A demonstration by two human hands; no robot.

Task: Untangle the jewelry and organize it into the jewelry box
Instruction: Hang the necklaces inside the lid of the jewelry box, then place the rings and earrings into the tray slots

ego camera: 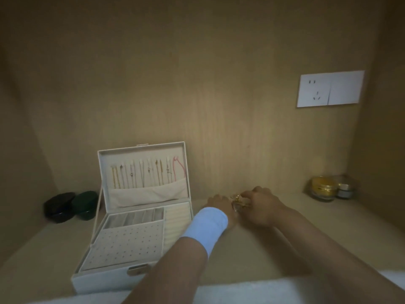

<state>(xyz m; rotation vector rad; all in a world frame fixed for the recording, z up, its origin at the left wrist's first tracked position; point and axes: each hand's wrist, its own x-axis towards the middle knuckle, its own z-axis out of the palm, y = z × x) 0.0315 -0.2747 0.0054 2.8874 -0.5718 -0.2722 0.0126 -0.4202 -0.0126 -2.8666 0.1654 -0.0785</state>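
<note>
A white jewelry box [140,279] stands open at the left, its lid upright with several necklaces [142,174] hanging inside. Its tray shows ring rolls and an earring panel. To the right of the box, a small gold tangle of jewelry [238,201] lies on the wooden surface. My left hand [221,207], with a pale blue wristband on the wrist, reaches to the tangle from the left. My right hand [263,207] meets it from the right, fingers curled onto the gold pieces. Both hands appear to pinch the tangle; the fingertips are hidden.
Two dark lidded cases [70,206], one black and one green, sit left of the box. Two small jars [328,189] stand in the back right corner. A white wall socket [328,88] is on the back wall. A white cloth edge [252,290] runs along the bottom.
</note>
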